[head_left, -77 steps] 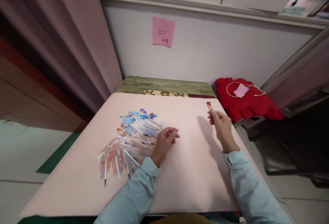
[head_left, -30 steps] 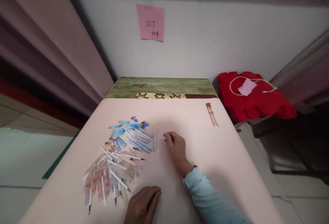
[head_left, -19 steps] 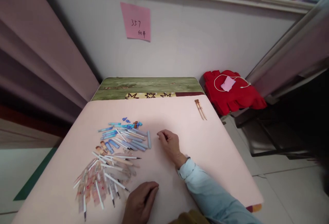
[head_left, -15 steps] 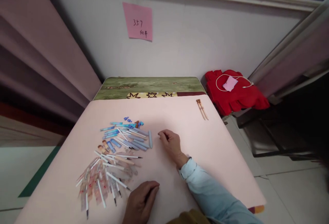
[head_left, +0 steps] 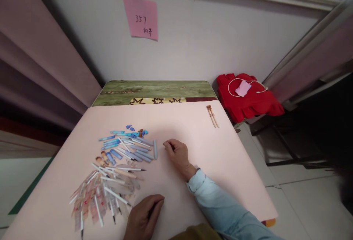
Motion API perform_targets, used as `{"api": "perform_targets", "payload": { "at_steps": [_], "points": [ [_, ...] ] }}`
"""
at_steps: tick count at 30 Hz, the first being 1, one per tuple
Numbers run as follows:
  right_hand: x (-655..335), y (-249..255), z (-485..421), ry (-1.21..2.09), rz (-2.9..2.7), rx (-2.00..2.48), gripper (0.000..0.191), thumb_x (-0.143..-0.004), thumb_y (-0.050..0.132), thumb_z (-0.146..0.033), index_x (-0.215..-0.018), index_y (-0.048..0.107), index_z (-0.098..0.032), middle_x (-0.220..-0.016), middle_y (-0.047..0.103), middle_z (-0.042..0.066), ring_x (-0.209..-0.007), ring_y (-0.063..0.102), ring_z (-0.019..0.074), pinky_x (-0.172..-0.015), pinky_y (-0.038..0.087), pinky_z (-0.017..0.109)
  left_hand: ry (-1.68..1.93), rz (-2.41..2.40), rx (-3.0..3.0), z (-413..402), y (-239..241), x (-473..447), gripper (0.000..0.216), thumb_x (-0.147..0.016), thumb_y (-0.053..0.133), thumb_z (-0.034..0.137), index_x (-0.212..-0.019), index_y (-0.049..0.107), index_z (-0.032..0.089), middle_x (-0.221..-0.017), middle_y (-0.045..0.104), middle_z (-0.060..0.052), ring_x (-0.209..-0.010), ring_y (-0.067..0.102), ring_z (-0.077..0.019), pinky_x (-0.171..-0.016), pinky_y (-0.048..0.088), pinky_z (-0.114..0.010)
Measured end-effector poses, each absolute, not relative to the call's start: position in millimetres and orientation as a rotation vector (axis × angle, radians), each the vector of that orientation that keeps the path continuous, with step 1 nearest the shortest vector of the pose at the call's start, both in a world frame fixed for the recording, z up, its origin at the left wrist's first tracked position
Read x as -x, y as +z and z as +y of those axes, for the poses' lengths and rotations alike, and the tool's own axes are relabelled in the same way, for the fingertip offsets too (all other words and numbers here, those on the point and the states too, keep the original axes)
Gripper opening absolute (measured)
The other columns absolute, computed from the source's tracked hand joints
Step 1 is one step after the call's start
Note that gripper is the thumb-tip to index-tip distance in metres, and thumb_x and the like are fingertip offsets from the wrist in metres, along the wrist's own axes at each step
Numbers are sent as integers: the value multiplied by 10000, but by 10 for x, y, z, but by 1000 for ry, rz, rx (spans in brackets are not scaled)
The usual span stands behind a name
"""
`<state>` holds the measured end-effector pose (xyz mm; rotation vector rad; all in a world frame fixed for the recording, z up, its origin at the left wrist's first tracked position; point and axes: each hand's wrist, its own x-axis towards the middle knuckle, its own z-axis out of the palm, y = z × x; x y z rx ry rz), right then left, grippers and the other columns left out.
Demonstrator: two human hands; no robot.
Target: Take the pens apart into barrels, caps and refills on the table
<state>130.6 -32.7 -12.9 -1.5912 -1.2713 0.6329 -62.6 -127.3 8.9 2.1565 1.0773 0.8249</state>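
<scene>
My right hand rests on the table in a loose fist, just right of the pale blue pen barrels, with nothing seen in it. Closer to me, my left hand lies with its fingers curled and thumb against them, also holding nothing visible. It is beside a fanned pile of white pen refills with dark tips and clear pink-printed strips. Beyond are bright blue pen parts, small brown-topped pieces and small blue pieces. Two beige pens with brown tops lie at the far right.
A pale pink cover lies over the table, whose green wood-look end meets the wall. A pink note hangs there. Right of the table, a red cloth bears a white cable and a pink card.
The view has turned slightly to the right, so everything sits a little further left. Both hands and the pen parts keep their places on the table.
</scene>
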Motion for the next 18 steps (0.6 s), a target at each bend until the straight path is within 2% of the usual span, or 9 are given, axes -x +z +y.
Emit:
{"api": "perform_targets", "payload": {
  "at_steps": [18],
  "points": [
    [-1305,-155,-328,611,-1298,1586,241,-916,529,-355,-828,727,-252,-796,727,-3,-727,648,160,-690,465,253,825,1106,-2098,-1295,67,640,202,-922,560,367,-893,722,250,-807,758,-2,-703,721,-136,-656,568,-163]
  ]
}}
